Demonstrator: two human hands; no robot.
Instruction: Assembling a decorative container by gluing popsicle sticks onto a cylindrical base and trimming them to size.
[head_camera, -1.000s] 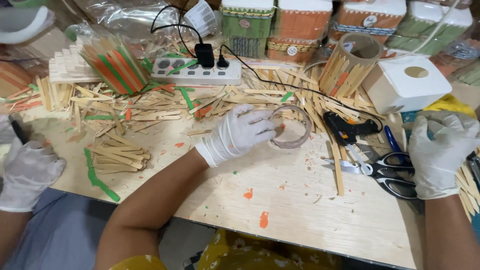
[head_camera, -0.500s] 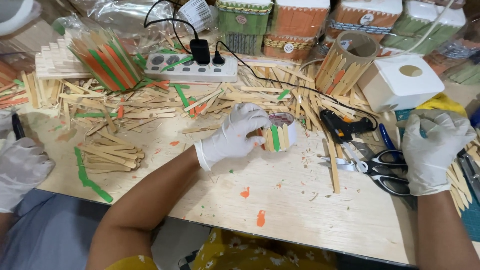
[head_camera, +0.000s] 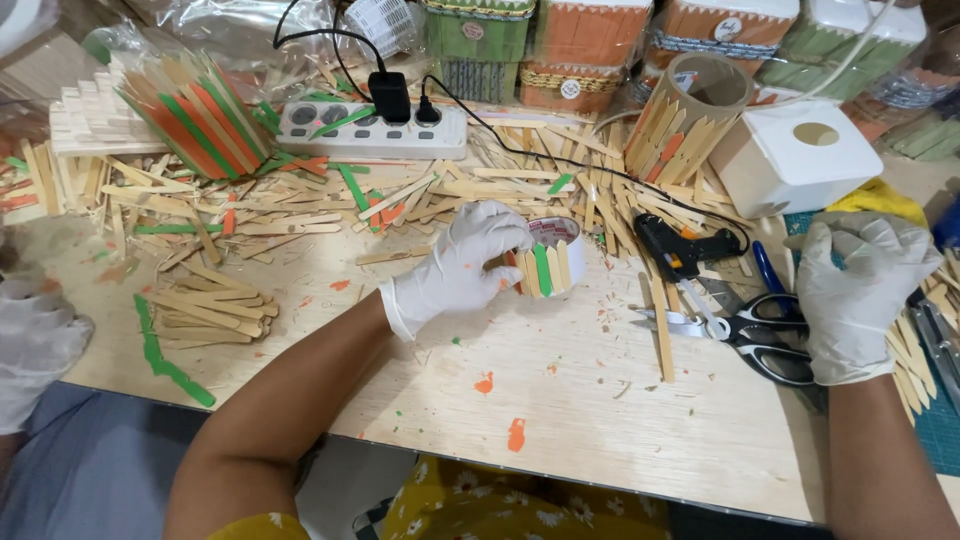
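White-gloved left hand (head_camera: 462, 268) clamps a small tape roll clad in plain, orange and green wooden sticks (head_camera: 547, 258), tipped on its side above the plywood table (head_camera: 560, 410). I see my gloved right hand (head_camera: 856, 292) curled loosely, holding nothing, beside black-handled scissors (head_camera: 760, 335) and a black glue gun (head_camera: 678, 245).

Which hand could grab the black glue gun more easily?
Probably the right hand: it looks empty and lies near the glue gun. The left hand is busy holding the stick-covered tape roll.
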